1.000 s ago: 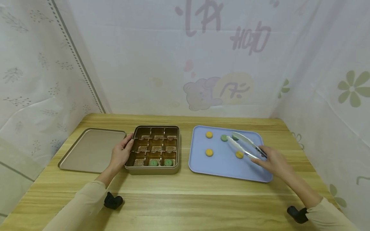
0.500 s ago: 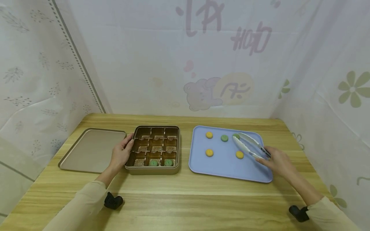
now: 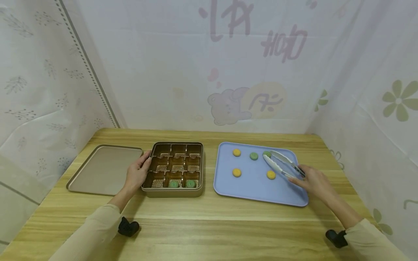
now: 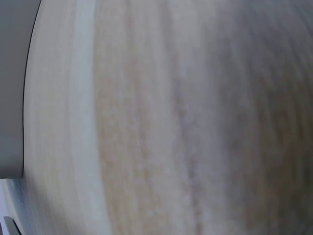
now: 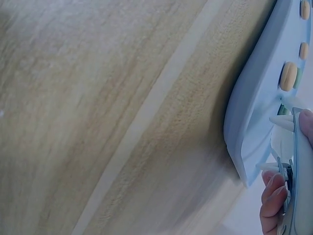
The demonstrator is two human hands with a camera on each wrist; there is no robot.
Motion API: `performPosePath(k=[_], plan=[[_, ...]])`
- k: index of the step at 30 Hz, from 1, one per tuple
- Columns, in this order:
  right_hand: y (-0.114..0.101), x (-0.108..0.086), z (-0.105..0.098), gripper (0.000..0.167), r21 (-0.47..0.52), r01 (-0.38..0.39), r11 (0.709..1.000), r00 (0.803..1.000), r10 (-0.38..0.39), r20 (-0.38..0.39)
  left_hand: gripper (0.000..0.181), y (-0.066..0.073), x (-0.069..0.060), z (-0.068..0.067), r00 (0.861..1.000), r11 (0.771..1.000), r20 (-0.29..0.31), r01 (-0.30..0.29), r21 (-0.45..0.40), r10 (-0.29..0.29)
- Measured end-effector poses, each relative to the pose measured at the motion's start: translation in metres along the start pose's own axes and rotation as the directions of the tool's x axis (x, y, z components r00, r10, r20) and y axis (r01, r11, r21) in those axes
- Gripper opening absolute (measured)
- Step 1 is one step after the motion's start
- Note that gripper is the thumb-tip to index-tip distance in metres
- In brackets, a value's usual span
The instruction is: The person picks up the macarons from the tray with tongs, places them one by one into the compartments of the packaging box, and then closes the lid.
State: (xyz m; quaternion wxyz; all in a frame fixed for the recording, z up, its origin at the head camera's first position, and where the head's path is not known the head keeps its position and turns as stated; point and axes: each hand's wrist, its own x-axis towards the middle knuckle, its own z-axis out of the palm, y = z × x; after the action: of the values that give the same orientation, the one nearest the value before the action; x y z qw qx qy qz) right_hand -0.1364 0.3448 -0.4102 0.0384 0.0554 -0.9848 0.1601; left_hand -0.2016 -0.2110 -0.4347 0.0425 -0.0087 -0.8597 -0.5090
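Note:
In the head view my left hand (image 3: 137, 175) rests against the left side of a gold-brown tin (image 3: 173, 193), fingers fairly straight along its rim. The tin's divided brown insert (image 3: 176, 164) has a green cookie (image 3: 174, 184) in the front-middle compartment and another green cookie (image 3: 191, 183) at front right. My right hand (image 3: 315, 181) grips metal tongs (image 3: 277, 166) with pale tips over a blue tray (image 3: 251, 190). The tong arms stand apart, their tips at a green cookie (image 3: 267, 154) near the tray's back. In the right wrist view, fingers hold the tongs (image 5: 296, 166).
Another green cookie (image 3: 253, 156) and several yellow cookies (image 3: 236, 172) lie spread on the tray. A flat gold lid (image 3: 101, 170) lies left of the tin. Patterned cloth (image 3: 163, 72) hangs behind and beside the wooden table (image 3: 183, 232).
My right hand moved the tongs slightly right, from between the two green cookies to the right-hand one. Then they stayed almost still. My left hand has stayed at the tin.

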Motion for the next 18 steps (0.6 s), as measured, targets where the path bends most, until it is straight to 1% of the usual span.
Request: performPosePath(k=[5,10,18], plan=[[-0.0003,0.0012,0.0016,0.069,-0.012,0.006,1.0,1.0,-0.006,0.0,0.049,0.0002,-0.0004,0.0002,1.0,1.0,0.005,0.004,0.001,-0.004],[-0.0006,0.0028,0.002,0.068,-0.013,0.006,1.0,1.0,-0.006,-0.003,0.049,-0.0006,-0.0006,0.0008,1.0,1.0,-0.004,0.005,0.007,-0.005],[-0.0019,0.0041,0.0018,0.066,-0.003,-0.006,1.0,1.0,0.006,0.018,0.049,-0.0016,-0.0004,0.001,1.0,1.0,0.006,0.01,0.006,-0.01]])
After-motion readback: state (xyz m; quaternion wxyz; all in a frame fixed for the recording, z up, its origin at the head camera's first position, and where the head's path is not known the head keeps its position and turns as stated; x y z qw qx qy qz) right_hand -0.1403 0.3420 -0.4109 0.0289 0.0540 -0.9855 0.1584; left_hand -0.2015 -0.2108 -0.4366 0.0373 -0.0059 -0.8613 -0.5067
